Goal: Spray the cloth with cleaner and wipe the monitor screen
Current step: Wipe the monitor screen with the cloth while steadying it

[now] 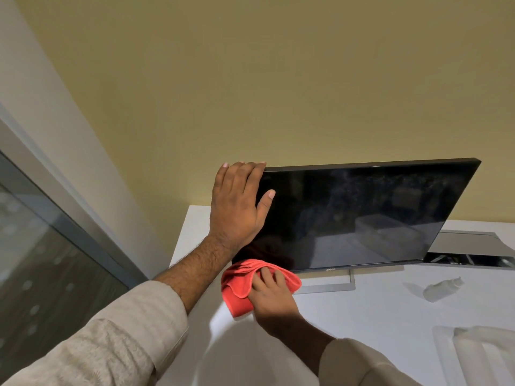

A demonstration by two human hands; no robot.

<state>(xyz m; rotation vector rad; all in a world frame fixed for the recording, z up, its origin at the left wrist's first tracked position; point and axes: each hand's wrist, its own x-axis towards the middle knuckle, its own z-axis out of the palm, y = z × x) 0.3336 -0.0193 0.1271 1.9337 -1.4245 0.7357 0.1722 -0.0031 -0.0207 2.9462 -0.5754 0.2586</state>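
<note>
The Dell monitor (356, 215) stands toward the back of the white desk (362, 316), its dark screen switched off and tilted; faint smears and specks show across the upper middle and right of the glass, so by my judgement most of the wiping remains. The left hand (237, 207) lies open and flat over the monitor's upper left corner, fingers hooked over the top edge and thumb resting on the glass, bracing the panel. The right hand (274, 296) is closed on a bunched red microfibre cloth (250, 285), pressing it at the screen's lower left corner, just above the bezel and beside the silver stand base (326, 285). To do this step well, the brace should hold firm while the cloth travels in overlapping horizontal passes from this corner toward the right edge, with light pressure and a flatter fold of cloth than the present bunch; the thumb on the glass is likely to leave a mark that needs a final pass. A small white spray bottle (443, 288) lies on its side toward the desk's right edge, well apart from the cloth. A pale ribbed object near the front right corner cannot be identified. The desk's left edge runs beside a glazed grey-framed panel (55, 246); a plain yellow wall (278, 79) stands behind.
</note>
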